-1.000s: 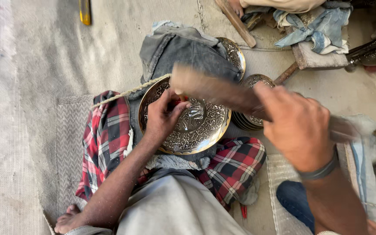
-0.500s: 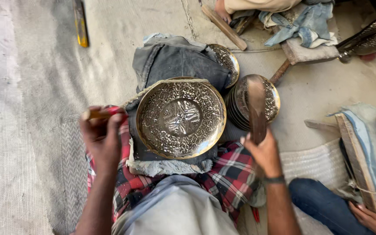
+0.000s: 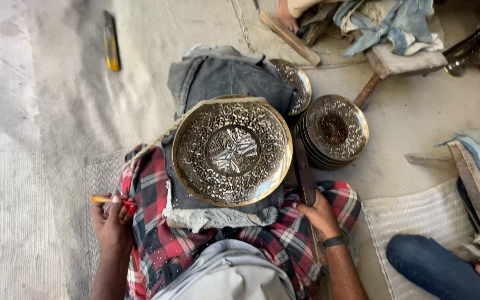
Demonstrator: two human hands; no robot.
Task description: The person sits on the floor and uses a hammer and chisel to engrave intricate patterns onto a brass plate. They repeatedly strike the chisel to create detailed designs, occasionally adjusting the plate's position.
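My left hand (image 3: 113,218) is closed around a small tool (image 3: 106,200) with a yellow shaft and a red end. It lies nearly level, its long axis running left to right, the yellow end poking out to the left of my fist and the red end toward the plaid cloth (image 3: 156,233) on my lap. The hand hangs just left of that cloth, above the woven mat (image 3: 40,222).

My right hand (image 3: 320,214) is wrapped around the near end of a long wooden stick (image 3: 305,178). Its long axis runs away from me, almost straight up the view, and its far end points into the gap between the big engraved brass plate (image 3: 232,151) and the stack of smaller plates (image 3: 334,130).

The big plate rests face up on the dark padded block (image 3: 223,78) in front of my lap, and the stick lies just beside its right rim. A co-worker's blue-trousered knee (image 3: 429,266) is at my right.
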